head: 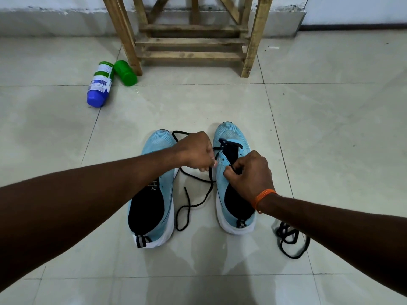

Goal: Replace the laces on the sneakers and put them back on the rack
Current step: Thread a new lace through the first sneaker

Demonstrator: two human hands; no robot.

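I sit facing a pale grey tiled floor [330, 128]. Two light-blue mesh sneakers with white soles and black linings stand on it side by side, toes pointing to 12 o'clock.

The left sneaker [158, 146] has no lace in its eyelets as far as I can see. The right sneaker [231, 135] stands just beside it at 3 o'clock and carries a black cord lace [198, 203] through its upper eyelets near the toe. The loose length of this lace runs down between the two sneakers and lies in a curl on the floor.

My left hand [196, 150] hovers over the gap between the sneakers, fingers curled, pinching the lace at the inner edge of the right sneaker. My right hand [251, 172] rests over the tongue of the right sneaker, fingers curled, pinching the same lace at the eyelets. An orange thread band [263, 198] sits on the right wrist.

A second black lace [288, 238] lies bundled on the floor at 4 o'clock from the right sneaker, partly under my right forearm.

The slatted wooden rack [191, 42] stands against the wall at 12 o'clock, well apart from the sneakers. At 10 o'clock a white plastic bottle with a blue cap [100, 84] lies on its side, with a green plastic cup [125, 72] beside it at the rack's leg.
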